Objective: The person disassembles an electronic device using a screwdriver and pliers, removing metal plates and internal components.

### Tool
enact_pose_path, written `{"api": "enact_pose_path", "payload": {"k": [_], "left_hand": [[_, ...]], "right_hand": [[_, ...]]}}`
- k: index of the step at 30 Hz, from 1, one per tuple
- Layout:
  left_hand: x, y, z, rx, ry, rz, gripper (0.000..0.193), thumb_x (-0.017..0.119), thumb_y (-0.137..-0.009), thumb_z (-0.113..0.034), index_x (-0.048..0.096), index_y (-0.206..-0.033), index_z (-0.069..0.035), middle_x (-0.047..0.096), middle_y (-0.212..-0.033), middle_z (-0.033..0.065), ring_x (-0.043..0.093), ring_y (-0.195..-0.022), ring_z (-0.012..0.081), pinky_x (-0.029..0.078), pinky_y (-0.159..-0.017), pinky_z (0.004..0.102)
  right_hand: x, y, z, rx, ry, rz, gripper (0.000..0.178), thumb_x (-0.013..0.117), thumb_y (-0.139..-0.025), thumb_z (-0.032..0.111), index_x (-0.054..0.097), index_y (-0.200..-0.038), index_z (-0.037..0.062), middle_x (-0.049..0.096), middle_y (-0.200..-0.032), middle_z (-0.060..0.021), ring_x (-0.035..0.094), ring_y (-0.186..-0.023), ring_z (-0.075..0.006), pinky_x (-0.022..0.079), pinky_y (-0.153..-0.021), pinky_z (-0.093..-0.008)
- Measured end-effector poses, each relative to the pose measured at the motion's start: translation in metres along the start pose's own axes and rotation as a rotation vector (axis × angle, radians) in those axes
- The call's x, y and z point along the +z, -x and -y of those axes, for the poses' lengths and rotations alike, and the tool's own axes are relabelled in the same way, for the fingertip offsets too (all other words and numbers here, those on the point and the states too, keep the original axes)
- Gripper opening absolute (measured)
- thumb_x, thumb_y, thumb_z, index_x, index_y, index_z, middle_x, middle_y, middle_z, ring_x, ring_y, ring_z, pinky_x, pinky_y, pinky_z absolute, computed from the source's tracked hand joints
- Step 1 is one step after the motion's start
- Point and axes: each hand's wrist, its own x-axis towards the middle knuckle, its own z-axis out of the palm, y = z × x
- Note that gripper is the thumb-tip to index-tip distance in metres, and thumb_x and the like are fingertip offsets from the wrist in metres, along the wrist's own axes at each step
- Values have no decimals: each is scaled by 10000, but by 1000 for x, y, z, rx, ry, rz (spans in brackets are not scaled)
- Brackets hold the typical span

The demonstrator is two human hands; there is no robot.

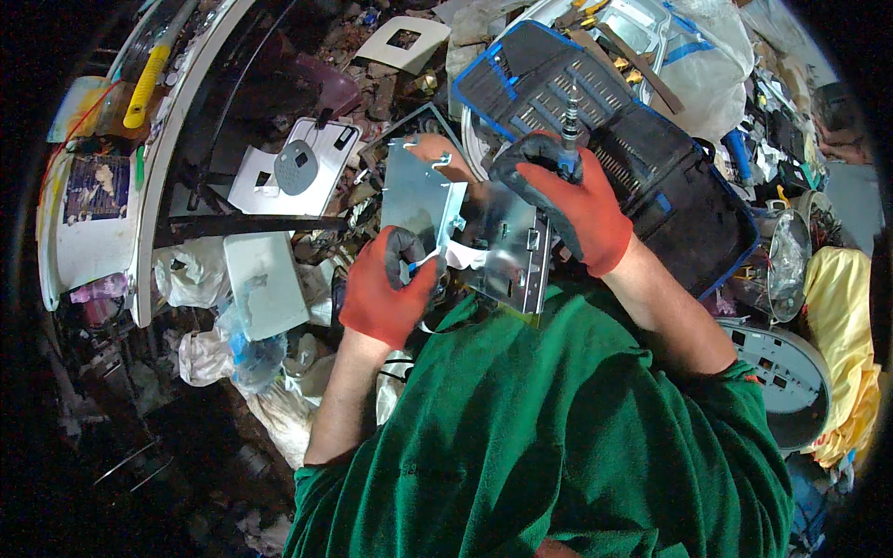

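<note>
My left hand, in a red glove with a dark palm, is closed with thumb and forefinger pinched on the end of a white flat strip. That strip runs across a bent sheet-metal housing, which lies in front of my body. Its right part is a darker, shiny metal section with slots along the edge. My right hand, gloved alike, is wrapped round a screwdriver with a blue handle; its shaft points away from me. The screwdriver tip touches nothing that I can see.
Beyond my right hand lies an opened black-and-blue tool case with rows of bits. White plastic covers and bags lie at left, beside a white-rimmed frame. A yellow-handled tool is at far left, a grey round tub at right.
</note>
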Motion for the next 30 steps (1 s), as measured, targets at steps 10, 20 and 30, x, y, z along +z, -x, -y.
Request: {"api": "enact_pose_path", "payload": {"k": [10,20,30], "left_hand": [[16,12,-5,142,-244,-232,447,761,-812,-112,579,-1206,-5,690,-1002,144,666,-888,251,522,-805,375],[-13,-30,-29,151,-510,174,921,750,-739,-267,298,-1512,-52,435,-1363,306,476,-1237,474,383,-1075,514],[-41,-69,-21,352,-108,314,747,797,-644,-91,457,-1307,-42,453,-1317,212,460,-1248,406,397,-1077,451]], "right_hand": [[0,-16,-8,-164,74,103,216,729,-891,181,678,-1025,19,705,-943,-21,625,-874,-88,499,-792,-266],[15,-42,-29,-217,-78,80,221,726,-887,201,681,-1006,19,702,-896,-27,630,-828,-96,513,-753,-280],[13,-47,-41,-191,-60,-51,321,749,-863,265,674,-1047,14,716,-952,-62,639,-872,-140,514,-815,-319]]}}
